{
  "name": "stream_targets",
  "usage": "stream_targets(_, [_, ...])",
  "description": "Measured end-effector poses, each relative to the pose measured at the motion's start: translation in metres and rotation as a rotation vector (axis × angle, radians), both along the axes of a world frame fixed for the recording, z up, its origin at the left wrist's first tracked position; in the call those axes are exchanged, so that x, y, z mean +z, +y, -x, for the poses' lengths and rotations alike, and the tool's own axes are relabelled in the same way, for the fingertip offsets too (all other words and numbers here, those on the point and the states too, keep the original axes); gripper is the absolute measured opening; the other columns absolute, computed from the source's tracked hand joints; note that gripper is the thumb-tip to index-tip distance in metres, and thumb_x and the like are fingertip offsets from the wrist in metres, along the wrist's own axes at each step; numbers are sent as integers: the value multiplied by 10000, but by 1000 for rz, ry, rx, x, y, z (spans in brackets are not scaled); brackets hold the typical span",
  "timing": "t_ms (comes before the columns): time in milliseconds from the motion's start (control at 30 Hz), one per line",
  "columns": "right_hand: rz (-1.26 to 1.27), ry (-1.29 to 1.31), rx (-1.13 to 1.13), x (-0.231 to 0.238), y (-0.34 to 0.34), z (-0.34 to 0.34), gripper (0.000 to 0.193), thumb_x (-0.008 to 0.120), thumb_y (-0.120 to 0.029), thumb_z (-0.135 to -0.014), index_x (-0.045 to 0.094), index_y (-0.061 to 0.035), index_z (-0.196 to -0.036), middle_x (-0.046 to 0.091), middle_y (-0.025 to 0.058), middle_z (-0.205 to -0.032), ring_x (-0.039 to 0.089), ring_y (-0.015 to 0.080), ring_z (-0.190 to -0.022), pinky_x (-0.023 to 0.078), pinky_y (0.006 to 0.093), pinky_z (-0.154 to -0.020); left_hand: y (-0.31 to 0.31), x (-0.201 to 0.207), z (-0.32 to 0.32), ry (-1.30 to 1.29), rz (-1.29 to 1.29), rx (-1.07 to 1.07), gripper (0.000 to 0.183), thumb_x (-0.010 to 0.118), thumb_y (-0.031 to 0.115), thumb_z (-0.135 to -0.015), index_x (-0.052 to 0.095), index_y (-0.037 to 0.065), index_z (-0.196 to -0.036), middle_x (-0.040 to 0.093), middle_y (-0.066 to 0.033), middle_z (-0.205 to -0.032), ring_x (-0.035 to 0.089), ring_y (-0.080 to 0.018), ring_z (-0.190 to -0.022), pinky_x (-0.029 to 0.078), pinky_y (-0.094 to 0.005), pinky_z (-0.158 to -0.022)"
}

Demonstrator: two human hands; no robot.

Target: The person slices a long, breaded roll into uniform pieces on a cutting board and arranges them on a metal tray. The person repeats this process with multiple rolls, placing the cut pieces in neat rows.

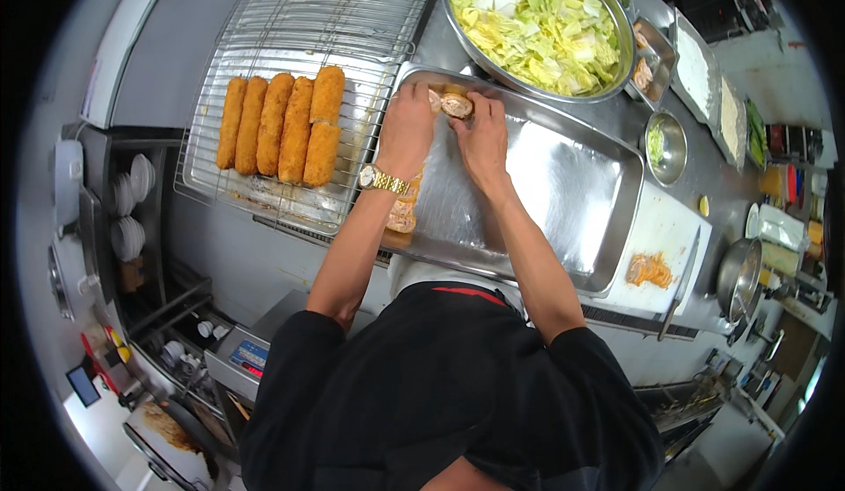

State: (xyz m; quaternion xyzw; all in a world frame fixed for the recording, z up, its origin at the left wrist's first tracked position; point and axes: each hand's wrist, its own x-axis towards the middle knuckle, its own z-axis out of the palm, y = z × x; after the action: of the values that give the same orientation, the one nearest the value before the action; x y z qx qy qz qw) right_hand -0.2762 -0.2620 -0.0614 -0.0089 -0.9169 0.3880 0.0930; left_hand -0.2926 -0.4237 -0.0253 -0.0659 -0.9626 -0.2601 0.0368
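Note:
Both my hands are at the far left corner of a steel tray [519,183]. My right hand [484,139] grips a cut piece of breaded roll [456,105], its pale filling facing up. My left hand [410,130], with a gold watch on the wrist, has its fingers closed at another cut piece, mostly hidden by the fingers. More cut pieces [402,214] line the tray's left side, partly behind my left forearm. Several whole golden breaded rolls [275,125] lie side by side on a wire rack [361,139] left of the tray.
A big steel bowl [627,51] of chopped cabbage stands behind the tray. To the right are a white cutting board [678,218] with orange-brown scraps [650,269], a knife [682,284] and a small steel bowl [676,147]. Containers line the back right. Stacked dishes [129,237] sit in shelving at left.

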Motion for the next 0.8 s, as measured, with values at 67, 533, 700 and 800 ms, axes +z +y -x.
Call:
stream_targets(67, [73,-11,-57,-5,-1,-2,552,905,-71,-865,702,-4,-1374,678,185,-1245,705,335,-1017,594,449,-928,1,3,0,12,14,-2,599,857,53,-891,612,-37,-1430,691,-282,-1283,718,-475,-1098,595,-538,-942])
stream_targets(533, [231,110,-105,58,69,-95,383,827,-50,-926,732,-21,-1296,723,177,-1222,731,365,-997,616,448,-875,54,40,-45,277,-53,-129,461,830,179,-979,681,11,-1382,715,-201,-1267,694,-402,-1130,570,-503,-974])
stream_targets(700, [-120,219,-488,120,231,-212,342,769,56,-957,788,-66,-1276,773,137,-1138,783,227,-924,632,322,-734,160,50,-103,43,-384,-494,410,803,169,-997,698,17,-1363,730,-203,-1249,703,-417,-1155,575,-503,-986])
stream_targets(800, [-348,-208,-686,148,316,-271,356,814,-62,-954,778,-21,-1306,785,172,-1170,768,303,-890,616,425,-861,237,50,-140,-4,-496,-776,466,833,148,-978,690,62,-1413,732,-187,-1352,732,-375,-1177,623,-432,-987])
